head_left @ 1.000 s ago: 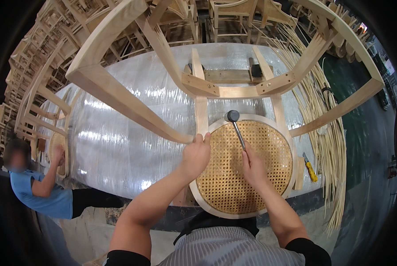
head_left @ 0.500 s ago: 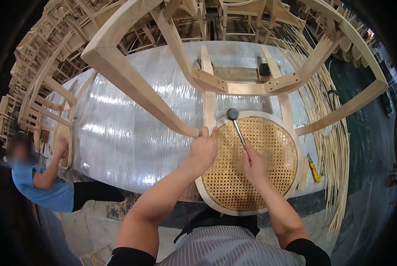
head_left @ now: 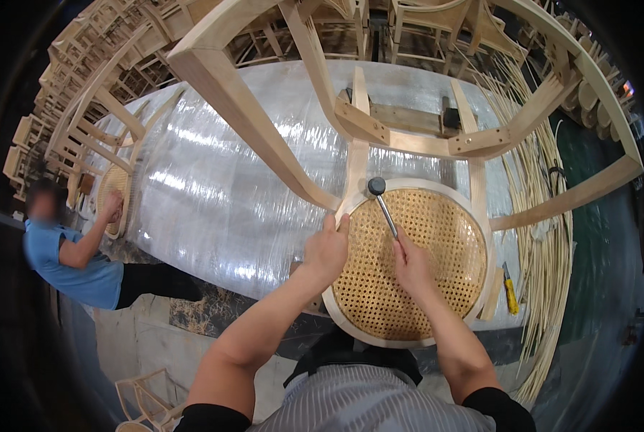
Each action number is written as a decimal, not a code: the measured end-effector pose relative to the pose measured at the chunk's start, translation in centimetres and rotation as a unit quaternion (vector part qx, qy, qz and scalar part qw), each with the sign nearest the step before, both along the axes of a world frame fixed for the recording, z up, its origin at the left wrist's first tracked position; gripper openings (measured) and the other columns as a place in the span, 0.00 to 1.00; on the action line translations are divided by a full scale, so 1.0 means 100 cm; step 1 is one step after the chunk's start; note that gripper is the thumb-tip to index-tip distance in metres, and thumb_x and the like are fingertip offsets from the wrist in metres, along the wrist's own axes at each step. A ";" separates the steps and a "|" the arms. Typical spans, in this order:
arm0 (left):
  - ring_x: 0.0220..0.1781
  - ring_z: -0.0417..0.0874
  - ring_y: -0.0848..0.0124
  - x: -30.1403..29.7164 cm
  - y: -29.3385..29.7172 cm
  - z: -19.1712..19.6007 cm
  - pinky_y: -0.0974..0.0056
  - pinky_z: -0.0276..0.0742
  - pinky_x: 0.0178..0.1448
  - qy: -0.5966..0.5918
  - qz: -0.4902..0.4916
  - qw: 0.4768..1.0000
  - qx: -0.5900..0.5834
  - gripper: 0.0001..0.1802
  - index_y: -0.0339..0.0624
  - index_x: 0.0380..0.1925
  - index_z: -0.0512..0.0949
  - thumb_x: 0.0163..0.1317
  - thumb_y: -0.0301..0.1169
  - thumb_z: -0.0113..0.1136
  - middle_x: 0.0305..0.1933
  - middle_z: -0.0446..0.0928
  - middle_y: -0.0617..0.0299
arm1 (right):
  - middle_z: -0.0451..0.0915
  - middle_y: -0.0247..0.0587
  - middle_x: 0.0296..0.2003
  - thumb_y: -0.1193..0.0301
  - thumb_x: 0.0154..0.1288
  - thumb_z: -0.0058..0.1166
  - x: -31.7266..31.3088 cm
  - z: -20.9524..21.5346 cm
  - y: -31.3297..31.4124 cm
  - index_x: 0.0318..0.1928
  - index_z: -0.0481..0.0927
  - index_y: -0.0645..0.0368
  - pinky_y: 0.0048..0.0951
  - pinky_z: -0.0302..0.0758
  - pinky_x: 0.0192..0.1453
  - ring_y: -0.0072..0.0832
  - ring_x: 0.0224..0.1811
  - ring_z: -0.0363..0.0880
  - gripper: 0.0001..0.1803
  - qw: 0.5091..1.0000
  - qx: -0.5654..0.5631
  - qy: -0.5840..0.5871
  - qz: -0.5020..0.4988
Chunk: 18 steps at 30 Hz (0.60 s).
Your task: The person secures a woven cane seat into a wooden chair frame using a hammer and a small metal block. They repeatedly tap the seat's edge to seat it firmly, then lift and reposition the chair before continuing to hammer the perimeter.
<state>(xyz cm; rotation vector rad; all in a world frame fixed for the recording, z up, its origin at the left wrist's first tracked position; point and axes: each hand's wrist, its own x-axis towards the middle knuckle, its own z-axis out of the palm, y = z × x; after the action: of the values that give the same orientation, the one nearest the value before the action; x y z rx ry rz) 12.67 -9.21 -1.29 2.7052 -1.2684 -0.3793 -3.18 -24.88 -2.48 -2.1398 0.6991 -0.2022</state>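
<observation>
A wooden chair frame (head_left: 417, 146) lies tipped over on the bench, its round seat toward me. The seat has a pale wooden rim (head_left: 346, 317) around a woven cane panel (head_left: 415, 273). At the rim's upper left, my left hand (head_left: 327, 248) is closed against the edge, thumb toward the cane; anything thin between its fingers is hidden. My right hand (head_left: 414, 268) grips a hammer (head_left: 387, 209) with a metal shaft and a round black head. The head is over the rim's upper left part, close to my left fingertips. Whether it touches the wood I cannot tell.
Plastic film covers the bench (head_left: 228, 165). A yellow-handled tool (head_left: 510, 294) lies right of the seat, beside a bundle of long cane strips (head_left: 541, 252). At left, a person in blue (head_left: 74, 252) works on another chair (head_left: 113, 187). Many chair frames stand behind.
The view has shifted, so the bench, chair frames and other person appear farther right and higher. Both hands keep their places at the seat, and the hammer stays in my right hand.
</observation>
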 end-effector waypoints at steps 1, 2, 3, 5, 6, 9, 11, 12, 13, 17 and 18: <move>0.40 0.89 0.45 0.000 0.002 0.000 0.46 0.86 0.45 -0.005 0.007 1.000 -0.003 0.37 0.38 0.78 0.67 0.67 0.21 0.54 0.56 0.73 0.40 | 0.82 0.56 0.30 0.70 0.84 0.49 0.001 0.013 0.002 0.78 0.70 0.59 0.43 0.78 0.39 0.43 0.29 0.83 0.27 1.000 0.015 0.015 0.000; 0.40 0.89 0.45 0.002 0.005 -0.001 0.46 0.86 0.46 -0.004 0.017 1.000 -0.002 0.37 0.39 0.78 0.67 0.67 0.21 0.54 0.56 0.73 0.41 | 0.82 0.56 0.30 0.71 0.84 0.49 0.003 0.022 0.004 0.79 0.69 0.59 0.43 0.78 0.39 0.43 0.29 0.83 0.27 0.999 0.030 0.030 0.000; 0.40 0.88 0.45 0.005 0.007 -0.001 0.46 0.86 0.46 -0.004 0.026 1.000 -0.002 0.37 0.40 0.78 0.68 0.67 0.21 0.54 0.56 0.73 0.41 | 0.82 0.56 0.30 0.71 0.84 0.49 0.005 0.011 0.007 0.78 0.70 0.59 0.43 0.78 0.39 0.43 0.29 0.83 0.27 1.000 0.017 -0.019 0.007; 0.40 0.88 0.45 -0.001 0.001 0.000 0.46 0.86 0.46 0.007 0.023 1.000 -0.013 0.36 0.42 0.78 0.69 0.67 0.21 0.53 0.55 0.73 0.42 | 0.82 0.57 0.30 0.71 0.83 0.50 -0.004 -0.003 0.010 0.78 0.70 0.59 0.43 0.78 0.39 0.44 0.29 0.83 0.27 0.994 -0.019 -0.104 0.004; 0.40 0.88 0.45 -0.003 -0.002 0.000 0.46 0.86 0.47 0.011 0.019 1.000 -0.018 0.35 0.43 0.78 0.70 0.68 0.22 0.53 0.55 0.73 0.42 | 0.82 0.57 0.30 0.71 0.83 0.50 -0.012 -0.008 0.006 0.78 0.70 0.59 0.43 0.78 0.39 0.44 0.29 0.83 0.27 0.998 -0.012 -0.057 0.006; 0.40 0.88 0.45 -0.001 0.004 -0.001 0.46 0.86 0.46 -0.003 0.034 0.999 -0.012 0.35 0.45 0.77 0.70 0.68 0.22 0.53 0.55 0.73 0.42 | 0.82 0.58 0.30 0.71 0.83 0.50 -0.006 0.002 0.009 0.78 0.71 0.60 0.43 0.78 0.39 0.44 0.30 0.84 0.26 1.000 0.007 -0.015 0.023; 0.40 0.88 0.45 -0.004 0.001 -0.002 0.46 0.86 0.45 -0.003 0.043 0.999 -0.015 0.35 0.46 0.78 0.70 0.69 0.23 0.54 0.55 0.73 0.43 | 0.82 0.58 0.30 0.71 0.83 0.50 -0.011 -0.007 0.017 0.77 0.72 0.60 0.43 0.78 0.39 0.44 0.29 0.84 0.26 0.996 -0.002 -0.085 0.009; 0.39 0.88 0.45 -0.004 0.000 -0.002 0.46 0.86 0.45 -0.002 0.050 0.999 -0.020 0.36 0.46 0.78 0.69 0.69 0.23 0.54 0.55 0.73 0.43 | 0.82 0.58 0.30 0.71 0.83 0.50 -0.009 -0.012 0.017 0.76 0.72 0.60 0.43 0.77 0.38 0.43 0.29 0.83 0.26 0.997 -0.002 -0.069 0.019; 0.39 0.88 0.46 -0.003 -0.002 -0.001 0.46 0.86 0.44 -0.004 0.057 0.998 -0.028 0.36 0.46 0.79 0.69 0.69 0.23 0.54 0.55 0.73 0.43 | 0.82 0.58 0.29 0.71 0.83 0.50 -0.005 -0.013 0.013 0.76 0.73 0.60 0.43 0.77 0.38 0.43 0.28 0.83 0.25 0.998 -0.006 -0.055 0.028; 0.39 0.88 0.46 -0.017 0.008 -0.005 0.46 0.86 0.43 0.001 0.085 0.996 0.013 0.40 0.48 0.81 0.65 0.67 0.23 0.57 0.56 0.73 0.43 | 0.81 0.55 0.26 0.71 0.83 0.51 -0.004 -0.008 0.002 0.75 0.74 0.60 0.42 0.77 0.36 0.43 0.26 0.82 0.25 0.999 0.011 -0.011 0.032; 0.39 0.89 0.46 -0.026 0.020 -0.006 0.46 0.86 0.43 0.010 0.093 0.995 0.016 0.42 0.48 0.82 0.64 0.66 0.22 0.58 0.56 0.72 0.43 | 0.80 0.55 0.26 0.71 0.83 0.51 -0.004 -0.006 0.002 0.75 0.74 0.60 0.42 0.77 0.36 0.43 0.26 0.82 0.25 0.999 0.007 -0.006 0.038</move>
<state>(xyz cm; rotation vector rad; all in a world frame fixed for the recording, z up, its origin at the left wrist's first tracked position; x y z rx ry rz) 10.02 -7.23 -1.89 2.8073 -1.0016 -0.4067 -3.62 -24.69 -3.09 -2.1455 0.6105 -0.1688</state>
